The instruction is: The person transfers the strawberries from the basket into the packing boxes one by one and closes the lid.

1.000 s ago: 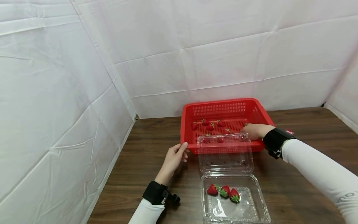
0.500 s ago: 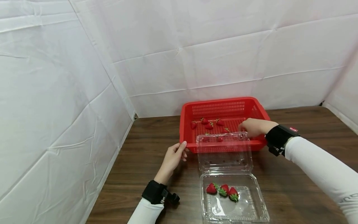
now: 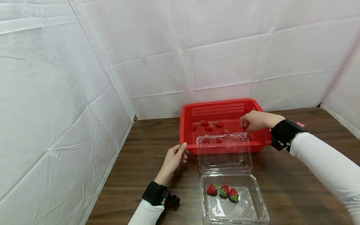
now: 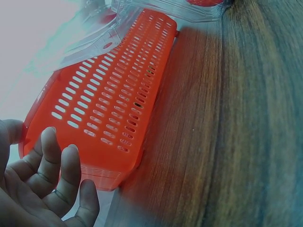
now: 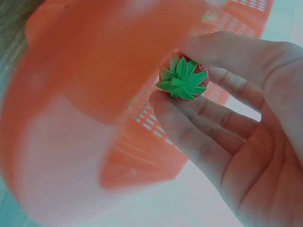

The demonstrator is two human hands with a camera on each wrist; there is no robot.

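Currently the right hand (image 3: pixel 254 121) is raised over the right end of the red basket (image 3: pixel 216 107), fingers curled, pinching one strawberry (image 5: pixel 183 78) between thumb and fingertips; the right wrist view shows the green calyx facing the camera and the red body mostly hidden behind it. Judged from its size and the light pinch that carries it, the strawberry is light, small and easily bruised or dropped, so it is best held across the widest part of the body with low pressure, not by the leaves. Its skin looks glossy and may be somewhat slippery. The left hand (image 3: pixel 173 157) rests relaxed and open on the wooden table (image 3: pixel 146 147), fingertips at the near left corner of the basket, holding nothing. Further strawberries lie on the basket floor. An open clear clamshell box (image 3: pixel 234 215) stands just in front of the basket, with three strawberries (image 3: pixel 222 191) in its tray and its lid leaning against the basket wall. A small red tag on the right wristband (image 3: pixel 285 134) carries marking too small to read; no other writing is legible.
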